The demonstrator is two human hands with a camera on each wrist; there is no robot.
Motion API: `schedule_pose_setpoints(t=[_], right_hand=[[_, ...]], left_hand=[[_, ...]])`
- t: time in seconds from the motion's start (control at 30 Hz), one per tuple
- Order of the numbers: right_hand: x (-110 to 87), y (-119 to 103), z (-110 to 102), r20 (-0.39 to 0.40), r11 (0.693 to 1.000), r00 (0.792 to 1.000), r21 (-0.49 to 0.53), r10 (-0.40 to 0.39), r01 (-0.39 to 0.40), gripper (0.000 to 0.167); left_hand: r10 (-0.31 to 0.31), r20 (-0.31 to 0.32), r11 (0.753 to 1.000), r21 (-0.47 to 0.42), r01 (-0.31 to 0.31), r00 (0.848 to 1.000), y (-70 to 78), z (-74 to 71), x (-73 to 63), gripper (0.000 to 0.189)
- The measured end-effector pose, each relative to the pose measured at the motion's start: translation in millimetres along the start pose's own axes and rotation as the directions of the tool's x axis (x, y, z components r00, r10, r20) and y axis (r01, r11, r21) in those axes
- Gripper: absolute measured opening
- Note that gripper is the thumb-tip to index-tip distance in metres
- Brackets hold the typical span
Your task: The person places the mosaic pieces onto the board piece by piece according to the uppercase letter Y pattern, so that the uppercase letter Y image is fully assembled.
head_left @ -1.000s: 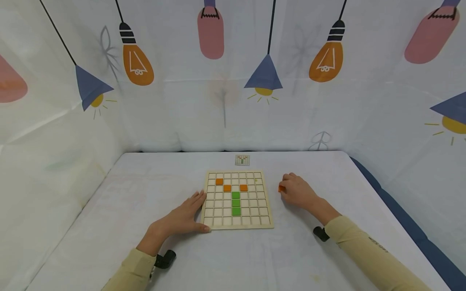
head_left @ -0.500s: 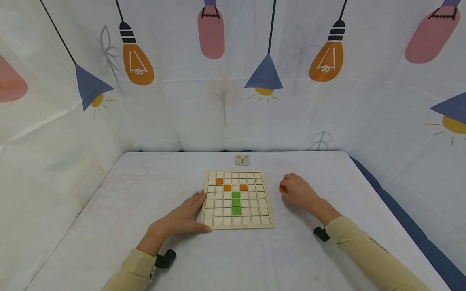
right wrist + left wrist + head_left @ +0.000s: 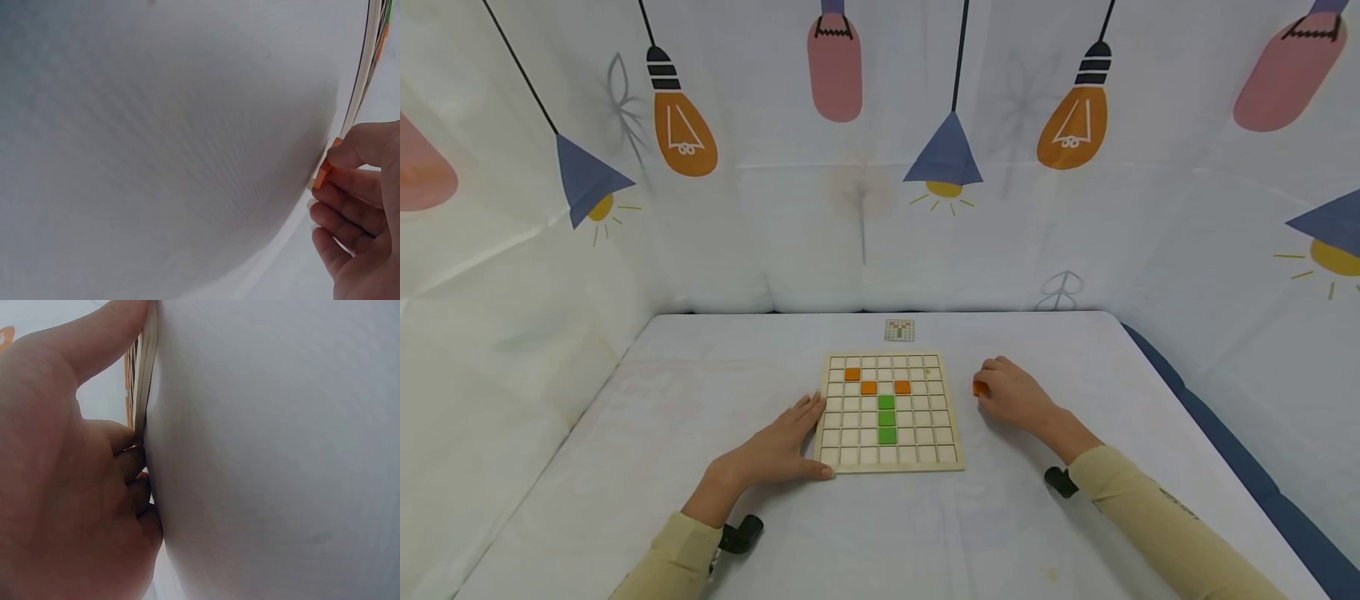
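Observation:
A square wooden grid board (image 3: 895, 468) lies on the white table. Its cells hold three green tiles (image 3: 887, 418) in a column and three orange tiles (image 3: 868, 388) farther back, two left of the column and one right. My left hand (image 3: 775, 446) rests against the board, fingers stretched along the left edge and thumb at the near left corner. To the right of the board, my right hand (image 3: 1013, 396) pinches an orange tile (image 3: 323, 172) between thumb and fingers, low over the table. In the head view, the fingers partly hide that tile (image 3: 978, 389).
Behind the board lies a small card (image 3: 899, 330) printed with a coloured grid pattern. A white cloth (image 3: 820, 208) with printed lamps and bulbs hangs beyond the table (image 3: 715, 375). Dark blue fabric (image 3: 1232, 442) shows past the table's right edge.

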State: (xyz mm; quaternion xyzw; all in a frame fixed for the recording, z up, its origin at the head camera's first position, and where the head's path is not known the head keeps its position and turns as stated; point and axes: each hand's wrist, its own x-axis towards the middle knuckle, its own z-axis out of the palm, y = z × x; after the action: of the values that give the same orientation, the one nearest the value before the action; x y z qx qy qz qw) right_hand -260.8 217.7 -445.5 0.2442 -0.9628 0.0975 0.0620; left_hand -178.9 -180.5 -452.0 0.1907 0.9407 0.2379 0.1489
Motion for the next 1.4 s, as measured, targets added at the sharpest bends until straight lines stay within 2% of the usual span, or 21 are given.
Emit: schedule_pose_setpoints(t=[0.6,1.2,1.4], right_hand=[[8.7,-7,3,0.018,1.000,1.000,0.002,-0.004,0.004,0.011],[20.8,-14,6,-0.013,0.999,0.999,0.017,-0.041,0.041,0.014],[24.5,-17,6,0.009,0.999,0.999,0.016,-0.031,0.031,0.017]], left_hand=[[0.001,-0.002,1.000,-0.009,-0.001,1.000,0.3,0.0,0.5,0.114],[-0.012,-0.004,1.000,-0.015,0.012,1.000,2.7,-0.5,0.4,0.114],[-0.016,-0.006,1.000,-0.018,0.016,1.000,2.7,-0.6,0.3,0.114]])
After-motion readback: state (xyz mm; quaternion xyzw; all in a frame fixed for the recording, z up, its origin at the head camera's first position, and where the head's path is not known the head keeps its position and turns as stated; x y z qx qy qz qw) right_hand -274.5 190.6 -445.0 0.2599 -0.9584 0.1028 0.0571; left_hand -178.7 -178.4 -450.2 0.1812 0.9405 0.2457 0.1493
